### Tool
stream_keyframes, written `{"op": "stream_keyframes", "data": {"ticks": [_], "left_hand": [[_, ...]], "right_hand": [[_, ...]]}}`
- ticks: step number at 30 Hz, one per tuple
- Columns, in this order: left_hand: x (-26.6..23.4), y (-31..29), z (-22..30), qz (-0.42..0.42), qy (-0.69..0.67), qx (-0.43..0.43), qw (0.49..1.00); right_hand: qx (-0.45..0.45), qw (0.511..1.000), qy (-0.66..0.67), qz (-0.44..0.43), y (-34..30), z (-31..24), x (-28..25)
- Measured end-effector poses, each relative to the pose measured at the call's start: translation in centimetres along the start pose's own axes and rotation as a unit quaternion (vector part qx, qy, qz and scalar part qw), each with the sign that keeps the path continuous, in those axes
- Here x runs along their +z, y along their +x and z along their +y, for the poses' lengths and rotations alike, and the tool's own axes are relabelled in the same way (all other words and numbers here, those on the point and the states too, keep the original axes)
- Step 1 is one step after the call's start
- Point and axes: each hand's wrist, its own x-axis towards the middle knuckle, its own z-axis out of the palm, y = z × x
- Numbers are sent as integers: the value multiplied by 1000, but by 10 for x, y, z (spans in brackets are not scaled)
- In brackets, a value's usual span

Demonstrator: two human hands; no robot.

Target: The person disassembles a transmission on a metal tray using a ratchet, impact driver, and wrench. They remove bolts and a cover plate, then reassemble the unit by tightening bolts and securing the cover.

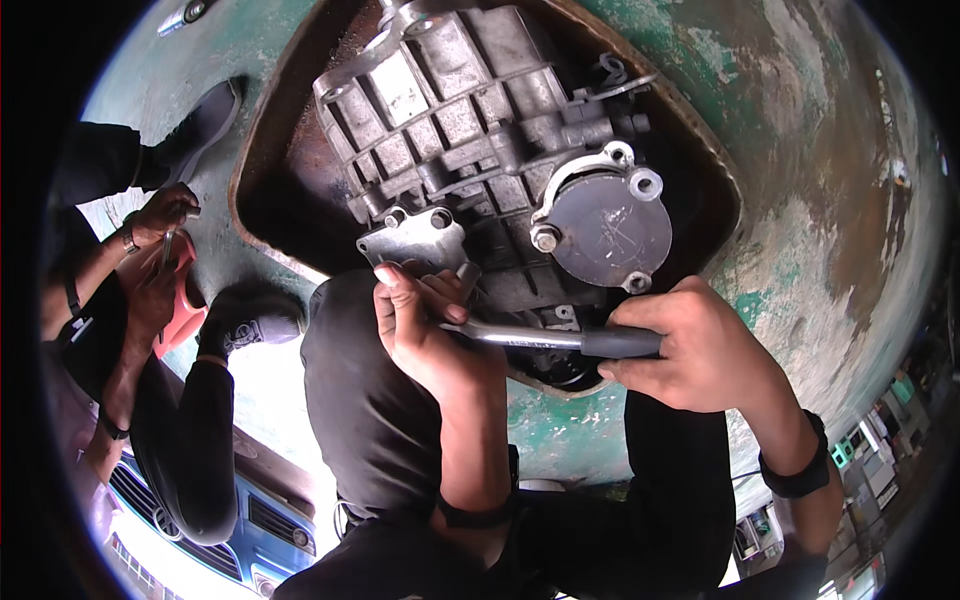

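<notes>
A ratchet wrench [530,335] with a silver shaft and a black grip lies level in front of me. My right hand [700,345] holds it by the end of the black grip. At its head end my left hand [430,335] is closed, thumb up, with a short metal socket [467,274] showing by the fingers. Just beyond that hand is a small bolted metal plate [415,240] on a ribbed aluminium gearbox housing [470,100]. To its right, the housing carries a round flat cover [612,230] with bolts around it.
The housing sits in a rusty metal tray [243,165] on a worn green floor [790,180]. At left, another person's hands [160,215] hold a small metal tool near a red stool [185,305]. A blue car front [190,535] shows behind, lower left.
</notes>
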Motion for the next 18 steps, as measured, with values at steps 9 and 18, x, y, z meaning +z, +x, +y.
{"op": "stream_keyframes", "data": {"ticks": [9,18], "left_hand": [[-9,2,3,-82,97,-5,992],[-11,9,1,-43,53,-9,998]], "right_hand": [[28,991,112,66,-30,25,56],[22,993,40,108,-28,20,68]]}}
